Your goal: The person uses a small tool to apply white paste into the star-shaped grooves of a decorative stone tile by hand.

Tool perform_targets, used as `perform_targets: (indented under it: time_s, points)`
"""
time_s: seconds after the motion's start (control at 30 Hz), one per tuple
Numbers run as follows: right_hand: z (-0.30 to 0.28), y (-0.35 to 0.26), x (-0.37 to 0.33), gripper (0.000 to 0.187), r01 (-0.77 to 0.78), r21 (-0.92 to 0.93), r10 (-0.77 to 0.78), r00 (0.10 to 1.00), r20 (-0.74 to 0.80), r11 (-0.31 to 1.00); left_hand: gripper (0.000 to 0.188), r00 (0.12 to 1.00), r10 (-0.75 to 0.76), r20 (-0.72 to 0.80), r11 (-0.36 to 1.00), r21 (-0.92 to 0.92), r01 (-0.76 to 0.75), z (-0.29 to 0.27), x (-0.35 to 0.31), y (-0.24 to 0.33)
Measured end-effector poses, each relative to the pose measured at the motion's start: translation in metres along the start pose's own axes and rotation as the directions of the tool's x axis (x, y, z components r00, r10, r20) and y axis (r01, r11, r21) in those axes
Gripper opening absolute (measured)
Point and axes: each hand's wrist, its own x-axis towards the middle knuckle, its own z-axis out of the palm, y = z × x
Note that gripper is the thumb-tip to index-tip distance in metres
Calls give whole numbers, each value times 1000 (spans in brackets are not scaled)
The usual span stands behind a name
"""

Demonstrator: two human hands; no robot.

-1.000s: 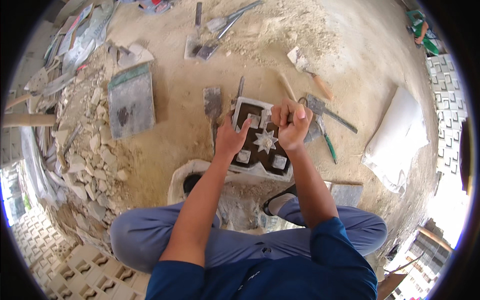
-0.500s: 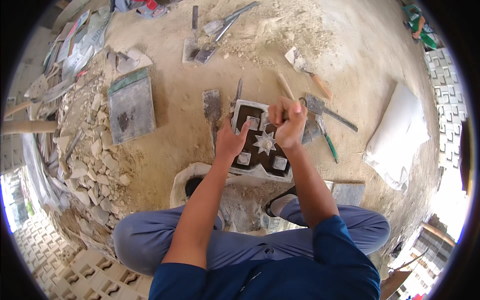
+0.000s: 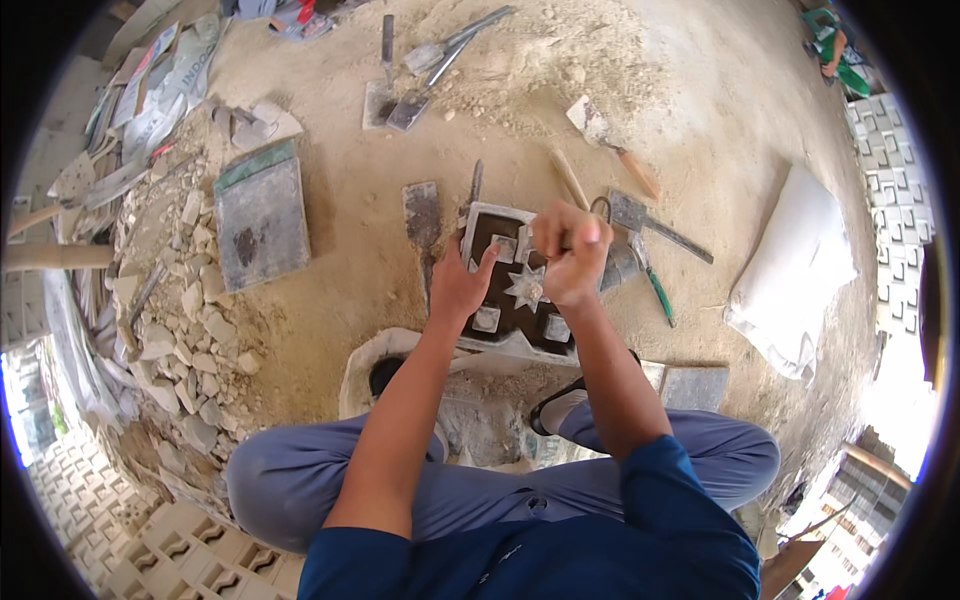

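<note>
A light-grey rectangular patterned block (image 3: pixel 500 343) lies in front of my feet. Its dark recessed face carries a raised star (image 3: pixel 527 287) and several small raised squares. My left hand (image 3: pixel 462 285) grips its left edge, fingers along the outer side and thumb reaching over the face near a square. Over the upper right part of the block, my right hand (image 3: pixel 572 250) is closed in a fist; whatever it holds is mostly hidden by the fingers. Just beyond that fist shows a wooden handle (image 3: pixel 570 178), and I cannot tell whether it is connected to the hand.
Left of the block lies a flat trowel (image 3: pixel 421 210); to the right are a green-handled tool (image 3: pixel 661 297) and a wooden-handled trowel (image 3: pixel 638 174). A grey slab (image 3: pixel 262 220) and rubble (image 3: pixel 200 340) lie further left. A white sack (image 3: pixel 795 270) sits at right. Another person (image 3: pixel 832 55) is far right.
My right fist has shifted slightly left and nearer to me over the block. My left hand keeps its place on the edge.
</note>
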Motion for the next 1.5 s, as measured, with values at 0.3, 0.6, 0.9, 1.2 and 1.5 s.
perform_targets:
  time_s: [0.3, 0.6, 0.9, 1.2, 1.5]
  points:
    - [-4, 24, 3, 77, -21, -9, 21, 1000, 15, 1000, 66, 995, 89, -41, 996, 11, -88, 7, 3, 2]
    - [12, 3, 17, 51, -74, -391, 68, 997, -28, 917, 71, 999, 54, 9, 998, 38, -54, 4, -1, -3]
    - [-8, 2, 6, 54, -121, -239, 115, 993, -42, 964, 69, 997, 71, -26, 997, 7, -71, 6, -3, 1]
    - [4, -33, 13, 49, -39, -300, 52, 998, 36, 953, 72, 992, 121, -45, 991, -50, -123, 1, 10, 1]
    - [-17, 3, -8, 48, -86, -44, 84, 996, -40, 995, 70, 994, 72, -81, 996, -43, -76, 2, 9, -19]
